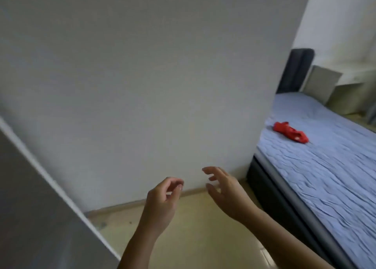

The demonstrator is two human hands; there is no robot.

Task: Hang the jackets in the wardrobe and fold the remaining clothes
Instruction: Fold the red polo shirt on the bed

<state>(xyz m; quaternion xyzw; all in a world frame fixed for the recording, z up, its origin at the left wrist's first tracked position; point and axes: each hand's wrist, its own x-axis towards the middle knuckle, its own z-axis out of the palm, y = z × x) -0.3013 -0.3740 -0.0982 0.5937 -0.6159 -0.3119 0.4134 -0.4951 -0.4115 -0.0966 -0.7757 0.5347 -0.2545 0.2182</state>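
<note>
A crumpled red garment (290, 131) lies alone on the blue bedsheet of the bed (329, 167) at the right. My left hand (160, 201) hovers low in the middle of the view with its fingers loosely curled and nothing in it. Just to its right, my right hand (225, 189) is held out with fingers spread and relaxed, also holding nothing. Both hands are over the floor, well short of the bed. A grey panel with a white edge (30, 197), perhaps the wardrobe door, fills the lower left.
A plain white wall (142, 75) stands straight ahead, meeting the beige tiled floor (193, 238) at a skirting board. The bed has a dark frame and dark headboard (297, 69). Pale furniture (335, 89) stands behind the bed at the far right.
</note>
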